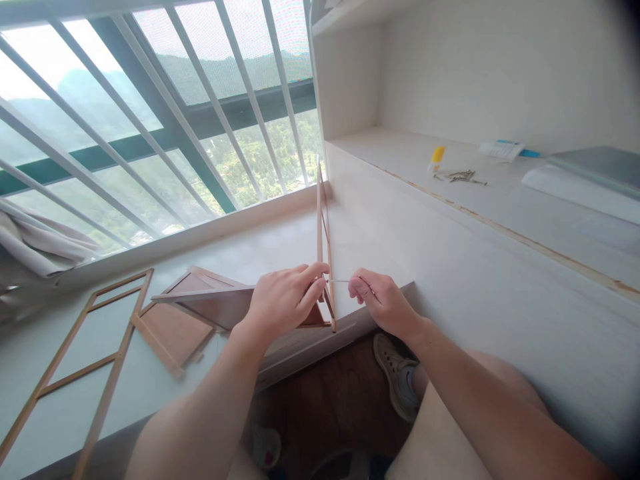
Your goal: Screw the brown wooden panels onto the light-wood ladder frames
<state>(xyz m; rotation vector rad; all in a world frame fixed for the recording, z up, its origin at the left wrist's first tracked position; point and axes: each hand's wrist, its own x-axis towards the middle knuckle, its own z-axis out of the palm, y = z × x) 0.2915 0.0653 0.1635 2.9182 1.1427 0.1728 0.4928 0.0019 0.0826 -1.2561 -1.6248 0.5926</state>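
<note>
An upright wooden frame panel (321,227) stands edge-on against the white cabinet side, joined at its foot to a brown wooden panel (210,303) lying on the sill. My left hand (283,300) grips the upright frame's lower part, fingers curled round it. My right hand (383,301) is just right of the frame, fingers pinched on a thin pin or nail (339,281) that points at the frame's edge.
A long open wooden frame (75,370) and a smaller panel (170,333) lie on the sill at left. The white shelf (450,213) holds loose nails (463,176), a glue bottle (436,159) and a tube (503,149). Window bars (165,100) stand behind. My shoe (397,377) is below.
</note>
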